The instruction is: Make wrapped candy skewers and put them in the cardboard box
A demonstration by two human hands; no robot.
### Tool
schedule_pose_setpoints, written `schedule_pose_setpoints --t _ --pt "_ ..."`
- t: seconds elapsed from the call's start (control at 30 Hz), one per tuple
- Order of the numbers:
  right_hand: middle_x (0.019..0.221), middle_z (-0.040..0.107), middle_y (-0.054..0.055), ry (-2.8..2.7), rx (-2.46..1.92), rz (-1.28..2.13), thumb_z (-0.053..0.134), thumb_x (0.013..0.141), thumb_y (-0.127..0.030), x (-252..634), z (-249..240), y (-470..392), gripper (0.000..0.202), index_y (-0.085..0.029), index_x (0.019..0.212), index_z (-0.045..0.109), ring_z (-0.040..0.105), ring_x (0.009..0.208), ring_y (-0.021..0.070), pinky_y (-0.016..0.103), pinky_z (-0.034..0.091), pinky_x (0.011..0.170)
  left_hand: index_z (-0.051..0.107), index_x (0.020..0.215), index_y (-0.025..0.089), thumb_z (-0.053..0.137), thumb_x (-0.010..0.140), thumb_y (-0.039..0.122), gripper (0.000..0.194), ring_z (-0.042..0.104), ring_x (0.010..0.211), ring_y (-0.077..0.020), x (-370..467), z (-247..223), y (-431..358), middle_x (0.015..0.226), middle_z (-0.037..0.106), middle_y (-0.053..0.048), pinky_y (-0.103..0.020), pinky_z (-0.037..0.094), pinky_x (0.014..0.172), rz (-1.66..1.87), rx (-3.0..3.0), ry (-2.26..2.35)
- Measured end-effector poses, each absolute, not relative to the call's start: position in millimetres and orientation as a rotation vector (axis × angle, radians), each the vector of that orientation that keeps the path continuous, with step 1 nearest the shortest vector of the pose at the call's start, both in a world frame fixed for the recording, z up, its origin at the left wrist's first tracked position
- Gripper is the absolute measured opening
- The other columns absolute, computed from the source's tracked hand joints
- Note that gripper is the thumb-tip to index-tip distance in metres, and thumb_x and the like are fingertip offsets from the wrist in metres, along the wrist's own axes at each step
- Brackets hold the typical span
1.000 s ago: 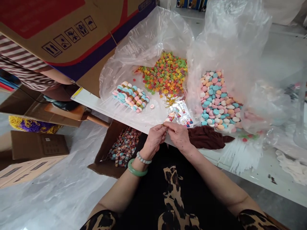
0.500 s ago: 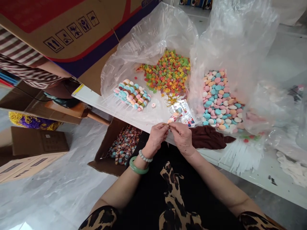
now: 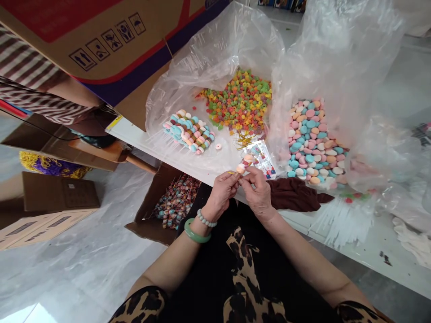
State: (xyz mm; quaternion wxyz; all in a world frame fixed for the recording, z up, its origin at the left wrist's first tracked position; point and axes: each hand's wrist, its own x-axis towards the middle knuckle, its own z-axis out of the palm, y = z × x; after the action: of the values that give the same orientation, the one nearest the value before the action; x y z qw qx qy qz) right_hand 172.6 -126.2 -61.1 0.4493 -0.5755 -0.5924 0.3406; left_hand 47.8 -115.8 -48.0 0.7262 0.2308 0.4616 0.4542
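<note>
At the table's front edge my left hand (image 3: 223, 192) and my right hand (image 3: 257, 192) meet, fingers pinched together at the lower end of a wrapped candy skewer (image 3: 241, 168). A bit of gold tie (image 3: 230, 172) shows at my left fingertips. The skewer points up and away over a printed plastic bag (image 3: 266, 162). More gold ties (image 3: 246, 140) lie just beyond it. To the left sits a stack of candy skewers (image 3: 189, 131), with one loose pink candy (image 3: 218, 146) beside it.
Ring gummies (image 3: 239, 101) and pastel candies (image 3: 310, 143) lie on clear plastic. A brown cloth (image 3: 296, 194) and white sticks (image 3: 346, 222) are at right. An open carton (image 3: 148, 202) of skewers stands below left. A large box (image 3: 111, 49) and a person in stripes (image 3: 30, 76) are at upper left.
The view has shifted slightly, so the scene sits a little further right. My right fingers have moved up a little around the skewer's lower end, and the skewer has turned slightly.
</note>
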Motion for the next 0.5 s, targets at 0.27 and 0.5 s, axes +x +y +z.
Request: schedule_pose_setpoints --t 0.27,0.5 --pt "0.059 0.053 -0.006 -0.977 -1.205 1.538 0.073 0.063 -0.033 175.4 -50.2 -118.1 0.024 -0.02 0.079 0.061 0.046 0.055 0.0111 0.025 0.039 0.056 0.053 0.063 0.016 0.076 0.067 0.047 0.039 0.024 0.042 -0.0027 51.7 -42.4 -119.3 0.048 0.037 0.008 -0.018 0.014 0.041 1.016 0.598 1.005" --pt "0.067 0.061 -0.001 -1.306 -1.19 1.483 0.075 0.066 -0.037 199.0 -36.1 -120.6 0.02 -0.022 0.075 0.066 0.056 0.065 0.017 0.032 0.048 0.063 0.062 0.064 0.013 0.077 0.066 0.052 0.042 0.028 0.043 -0.0029 34.2 -38.2 -116.3 0.051 0.047 0.003 -0.02 0.013 0.041 0.722 0.772 0.857"
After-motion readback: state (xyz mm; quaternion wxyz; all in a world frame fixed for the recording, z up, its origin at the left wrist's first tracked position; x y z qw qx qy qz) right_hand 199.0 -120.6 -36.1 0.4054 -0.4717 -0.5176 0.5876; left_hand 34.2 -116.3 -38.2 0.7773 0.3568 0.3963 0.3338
